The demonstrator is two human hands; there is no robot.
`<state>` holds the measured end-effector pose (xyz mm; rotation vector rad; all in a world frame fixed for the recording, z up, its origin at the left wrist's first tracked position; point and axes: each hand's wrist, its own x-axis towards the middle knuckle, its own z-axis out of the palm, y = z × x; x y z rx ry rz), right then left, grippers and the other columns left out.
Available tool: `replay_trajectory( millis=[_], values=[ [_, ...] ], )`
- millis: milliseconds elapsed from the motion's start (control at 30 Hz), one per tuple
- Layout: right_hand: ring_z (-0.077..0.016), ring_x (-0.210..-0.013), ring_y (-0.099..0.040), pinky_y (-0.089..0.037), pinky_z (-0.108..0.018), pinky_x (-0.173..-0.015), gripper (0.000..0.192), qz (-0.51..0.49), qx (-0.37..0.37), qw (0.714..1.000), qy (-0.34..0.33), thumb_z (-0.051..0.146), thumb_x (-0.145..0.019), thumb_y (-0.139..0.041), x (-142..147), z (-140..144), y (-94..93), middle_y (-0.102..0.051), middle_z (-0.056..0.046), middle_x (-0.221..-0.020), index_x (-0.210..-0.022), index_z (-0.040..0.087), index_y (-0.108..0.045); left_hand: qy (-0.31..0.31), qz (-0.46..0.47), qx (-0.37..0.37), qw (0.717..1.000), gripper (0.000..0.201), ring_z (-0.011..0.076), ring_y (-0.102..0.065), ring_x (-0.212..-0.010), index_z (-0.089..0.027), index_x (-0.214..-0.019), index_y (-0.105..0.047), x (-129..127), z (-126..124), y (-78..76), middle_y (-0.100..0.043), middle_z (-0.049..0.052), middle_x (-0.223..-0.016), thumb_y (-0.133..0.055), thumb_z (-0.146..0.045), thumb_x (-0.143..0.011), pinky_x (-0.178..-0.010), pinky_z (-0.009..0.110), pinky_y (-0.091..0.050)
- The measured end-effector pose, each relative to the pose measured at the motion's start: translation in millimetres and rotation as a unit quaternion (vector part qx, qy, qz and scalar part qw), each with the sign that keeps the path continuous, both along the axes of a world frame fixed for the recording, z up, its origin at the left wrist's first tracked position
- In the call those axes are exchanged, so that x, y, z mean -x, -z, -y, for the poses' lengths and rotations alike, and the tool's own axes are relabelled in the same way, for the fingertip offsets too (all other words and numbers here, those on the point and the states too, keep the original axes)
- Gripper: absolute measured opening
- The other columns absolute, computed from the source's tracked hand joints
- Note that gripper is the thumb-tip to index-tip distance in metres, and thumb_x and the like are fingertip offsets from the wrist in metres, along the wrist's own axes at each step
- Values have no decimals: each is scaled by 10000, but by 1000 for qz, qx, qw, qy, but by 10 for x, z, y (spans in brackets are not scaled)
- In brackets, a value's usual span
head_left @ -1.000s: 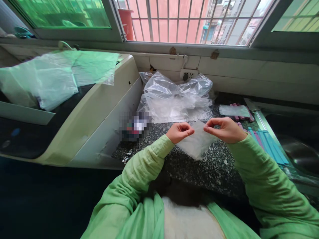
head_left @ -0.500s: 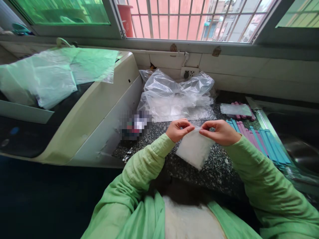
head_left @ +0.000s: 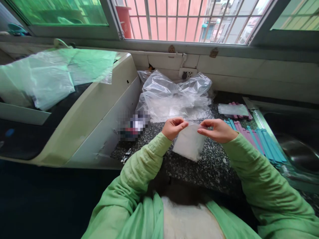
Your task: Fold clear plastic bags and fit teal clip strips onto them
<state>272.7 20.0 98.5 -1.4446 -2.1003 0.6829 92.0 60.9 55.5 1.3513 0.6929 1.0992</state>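
Note:
A small clear plastic bag (head_left: 189,143) hangs by its top edge above the speckled counter, pinched at both upper corners. At its top left corner my left hand (head_left: 173,128) is closed, thumb against the fingers. My right hand (head_left: 217,130) pinches the top right corner the same way. Whatever the bag may contain cannot be made out. Behind my hands lies a large pile of clear plastic bags (head_left: 171,103) against the tiled wall.
Right of my hands, blue and pink sticks (head_left: 264,142) lie in a row beside the metal sink (head_left: 299,146). A clear packet (head_left: 233,109) rests on more pink sticks. A bulky machine (head_left: 99,122) on the left carries plastic sheets (head_left: 53,76). Small shiny pieces (head_left: 126,156) sit near the counter's edge.
My hands have moved slightly apart, pulling the bag's top edge wider. The bag hangs a little higher and further left in view, where the whole scene has shifted slightly.

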Motion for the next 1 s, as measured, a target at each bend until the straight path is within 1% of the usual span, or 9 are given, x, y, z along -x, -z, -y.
replay_trajectory(
  millis=[167, 367, 533, 667, 733, 867, 1000],
  values=[
    [-91, -523, -465, -388, -234, -507, 235, -26, -13, 1000, 8, 368, -710, -529, -25, -1, -53, -560, -5, -547, -601, 165, -568, -31, 20, 34, 999, 388, 56, -405, -510, -127, -491, -559, 23, -35, -6, -499, -36, -484, -735, -474, -485, -517, 214, -328],
    [-91, -526, -472, -395, -238, -518, 214, -29, -27, 999, 24, 353, -703, -534, -17, -2, -31, -569, -5, -551, -609, 166, -574, -50, 27, 45, 997, 385, 62, -429, -522, -131, -509, -588, 12, -39, 13, -529, -30, -497, -748, -477, -455, -534, 217, -350],
    [-88, -521, -470, -397, -237, -520, 217, -25, -25, 999, 20, 352, -706, -531, -30, -6, -36, -564, -1, -545, -599, 166, -567, -30, 24, 50, 998, 420, 62, -447, -532, -125, -561, -607, 11, -46, 30, -553, -24, -529, -732, -516, -472, -540, 208, -362],
    [-89, -525, -473, -399, -237, -523, 222, -27, -22, 999, 16, 352, -707, -528, -26, -6, -40, -567, -6, -552, -602, 161, -569, 22, 16, 68, 997, 435, 77, -507, -581, -119, -676, -651, 8, -50, 51, -607, -9, -608, -753, -484, -463, -575, 210, -402],
    [-91, -531, -477, -402, -239, -528, 226, -26, -18, 999, 11, 355, -708, -529, -20, -6, -36, -572, -9, -559, -605, 159, -572, 40, 7, 77, 996, 420, 83, -523, -588, -120, -689, -664, 1, -46, 64, -624, -4, -623, -767, -453, -455, -579, 216, -416],
    [-93, -544, -481, -408, -240, -543, 228, -23, -14, 1000, 6, 356, -714, -533, -14, -7, -18, -576, -8, -567, -608, 159, -575, 21, 10, 72, 997, 352, 69, -492, -534, -117, -574, -655, -23, -31, 80, -603, -8, -549, -775, -425, -454, -531, 211, -399],
    [-93, -548, -476, -408, -245, -547, 250, -30, -16, 999, 12, 378, -717, -535, -14, -9, -5, -573, -11, -572, -616, 153, -575, 5, 25, 71, 997, 330, 78, -507, -539, -125, -553, -662, -34, -25, 71, -616, -1, -548, -785, -408, -438, -539, 223, -415]
  ],
)
